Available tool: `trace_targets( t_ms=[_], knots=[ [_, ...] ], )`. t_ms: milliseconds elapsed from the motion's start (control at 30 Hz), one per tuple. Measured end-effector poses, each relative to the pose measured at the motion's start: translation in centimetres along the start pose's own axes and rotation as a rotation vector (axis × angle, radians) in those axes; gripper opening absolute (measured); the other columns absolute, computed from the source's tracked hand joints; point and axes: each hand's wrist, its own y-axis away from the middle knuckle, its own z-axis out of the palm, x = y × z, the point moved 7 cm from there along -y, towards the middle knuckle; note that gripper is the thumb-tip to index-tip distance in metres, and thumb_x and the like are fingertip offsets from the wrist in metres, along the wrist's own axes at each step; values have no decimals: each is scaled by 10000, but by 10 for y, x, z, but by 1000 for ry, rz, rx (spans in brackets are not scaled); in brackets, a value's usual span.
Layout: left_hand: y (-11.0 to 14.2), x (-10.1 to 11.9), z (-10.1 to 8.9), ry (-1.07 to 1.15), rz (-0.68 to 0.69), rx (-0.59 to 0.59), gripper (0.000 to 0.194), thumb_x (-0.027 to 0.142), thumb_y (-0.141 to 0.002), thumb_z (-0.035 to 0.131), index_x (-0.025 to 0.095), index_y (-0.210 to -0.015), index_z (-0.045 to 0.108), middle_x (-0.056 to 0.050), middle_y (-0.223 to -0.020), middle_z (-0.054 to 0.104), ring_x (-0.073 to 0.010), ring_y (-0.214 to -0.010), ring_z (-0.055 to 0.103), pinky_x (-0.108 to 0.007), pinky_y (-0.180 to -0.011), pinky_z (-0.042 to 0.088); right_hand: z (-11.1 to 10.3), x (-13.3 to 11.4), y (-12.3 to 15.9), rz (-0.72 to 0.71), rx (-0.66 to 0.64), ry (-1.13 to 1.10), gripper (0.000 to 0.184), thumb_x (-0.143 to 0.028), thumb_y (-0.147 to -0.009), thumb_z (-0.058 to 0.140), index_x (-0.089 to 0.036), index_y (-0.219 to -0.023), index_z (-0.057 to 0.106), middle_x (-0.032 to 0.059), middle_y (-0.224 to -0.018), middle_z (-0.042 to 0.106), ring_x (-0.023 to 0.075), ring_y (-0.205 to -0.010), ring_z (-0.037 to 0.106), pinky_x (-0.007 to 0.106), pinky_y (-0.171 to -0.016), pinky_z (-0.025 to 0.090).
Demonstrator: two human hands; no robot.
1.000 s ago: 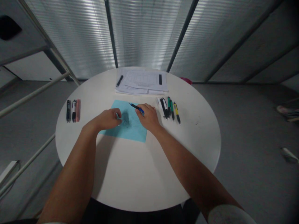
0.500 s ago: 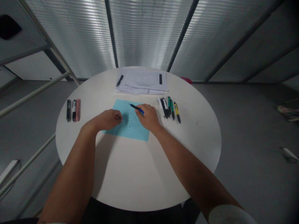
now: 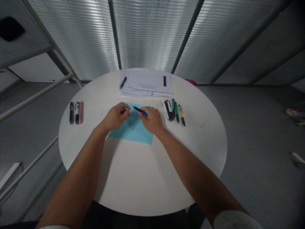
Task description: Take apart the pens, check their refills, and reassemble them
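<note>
Round white table [image 3: 133, 178] from where I stand, grey floor [image 3: 252, 133] around it. Horizontal blinds [image 3: 147, 38] span the far side, split by dark posts [image 3: 188, 35]. Light comes through them, brightest left and centre; right side's dim. Pale metal rails [image 3: 35, 96] run along the left, over the same grey floor.

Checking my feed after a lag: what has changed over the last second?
The left hand moved away from the person and rightward, to near the tip of the blue pen; whether it holds anything small is unclear. The blue sheet slid slightly right. The right hand stayed put, gripping the blue pen. The yellow pen and stacked papers stayed as they were.
</note>
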Motion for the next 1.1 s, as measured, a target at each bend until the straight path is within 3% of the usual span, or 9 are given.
trace_targets(
  t_ms=[200,367,900,1100],
  knots=[
    [-5,-11,6,499,-225,219,232,332,-782,681,152,-917,622,-68,-855,711,-138,-655,643,-285,-654,491,-1,-1,0,-2,-10,7,233,-348,-972,486,-221,-1089,642,59,-1043,706,233,-1020,596,367,-876,362],
    [-3,-10,15,743,-315,192,207,291,-783,712,143,-878,603,-75,-880,704,-139,-676,670,-306,-687,523,-2,-1,0,-5,0,8,219,-334,-970,491,-221,-1084,639,57,-1039,706,231,-1007,597,364,-864,361],
    [-2,-10,16,654,-328,131,274,301,-682,796,123,-844,666,-58,-807,681,-178,-752,688,-300,-682,524,1,1,0,-14,-3,20,224,-332,-959,517,-237,-1111,651,64,-1046,687,244,-1032,588,382,-884,370],
    [-4,-11,13,401,-275,167,252,381,-736,744,146,-764,659,-26,-637,632,-127,-560,581,-256,-549,447,1,2,1,6,11,6,213,-316,-951,527,-244,-1099,662,73,-1049,666,239,-1027,584,372,-895,412]
  ],
)
